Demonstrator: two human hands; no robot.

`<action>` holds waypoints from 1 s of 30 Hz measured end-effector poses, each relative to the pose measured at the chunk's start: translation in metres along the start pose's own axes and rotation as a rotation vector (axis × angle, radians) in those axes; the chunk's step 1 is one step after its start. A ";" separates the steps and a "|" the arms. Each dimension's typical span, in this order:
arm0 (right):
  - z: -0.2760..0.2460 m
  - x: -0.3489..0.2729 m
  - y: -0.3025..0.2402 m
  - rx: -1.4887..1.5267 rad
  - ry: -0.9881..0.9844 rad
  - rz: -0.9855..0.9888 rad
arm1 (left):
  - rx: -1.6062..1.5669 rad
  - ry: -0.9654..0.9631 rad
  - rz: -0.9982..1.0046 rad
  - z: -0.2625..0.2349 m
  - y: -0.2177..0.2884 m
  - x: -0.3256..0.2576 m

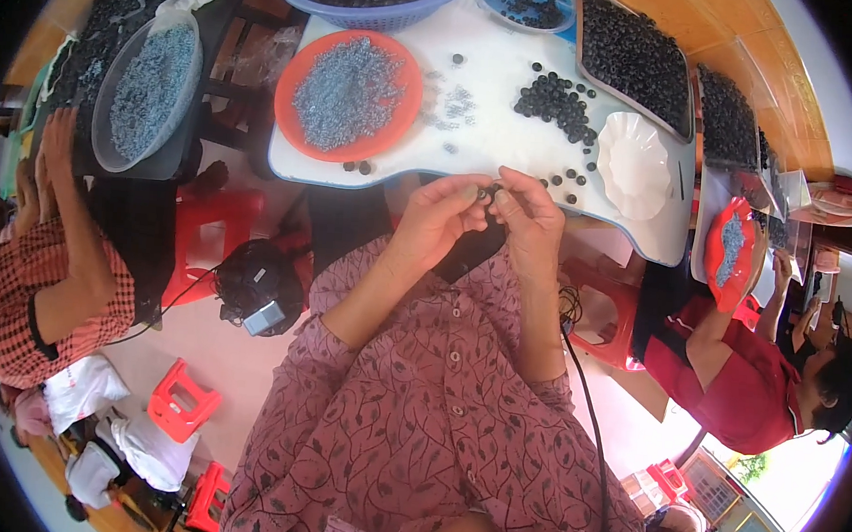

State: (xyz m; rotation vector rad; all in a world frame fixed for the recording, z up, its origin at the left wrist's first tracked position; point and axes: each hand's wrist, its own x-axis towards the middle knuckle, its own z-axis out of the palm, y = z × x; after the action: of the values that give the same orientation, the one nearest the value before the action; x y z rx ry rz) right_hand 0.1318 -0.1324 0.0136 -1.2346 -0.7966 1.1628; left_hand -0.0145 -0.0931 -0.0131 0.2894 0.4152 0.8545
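Both my hands meet just off the front edge of the white table (483,138). Between thumb and fingers, my left hand (446,212) pinches a small round black piece (482,193). My right hand (528,217) is closed in a pinch beside it, at a small dark piece (497,188) largely hidden by the fingertips. Beyond my hands, a loose group of black round pieces (556,104) lies on the table. To the left stands an orange-red plate (287,111) heaped with small clear bluish parts (347,93).
A scalloped white dish (635,167) sits to the right. Behind it is a tray of black pieces (634,59). A blue basket (368,14) and a blue plate (524,23) stand at the back. Co-workers sit left (54,282) and right (732,372). A cable (588,408) hangs at my right side.
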 end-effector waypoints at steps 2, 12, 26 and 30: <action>0.002 -0.001 0.000 0.046 0.013 -0.032 | 0.004 -0.009 0.004 0.000 -0.001 -0.001; 0.010 -0.008 -0.002 -0.021 0.087 -0.117 | 0.019 -0.039 0.014 0.001 -0.003 -0.003; 0.014 -0.014 -0.002 -0.025 0.124 -0.186 | -0.152 -0.018 -0.036 -0.001 -0.002 -0.005; 0.014 -0.013 0.002 -0.023 0.133 -0.172 | -0.129 -0.024 -0.020 0.001 -0.001 -0.005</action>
State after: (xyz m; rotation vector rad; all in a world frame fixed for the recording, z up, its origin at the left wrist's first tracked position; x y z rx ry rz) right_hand 0.1148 -0.1410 0.0160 -1.2236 -0.8008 0.9258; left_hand -0.0162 -0.0979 -0.0110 0.1758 0.3383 0.8539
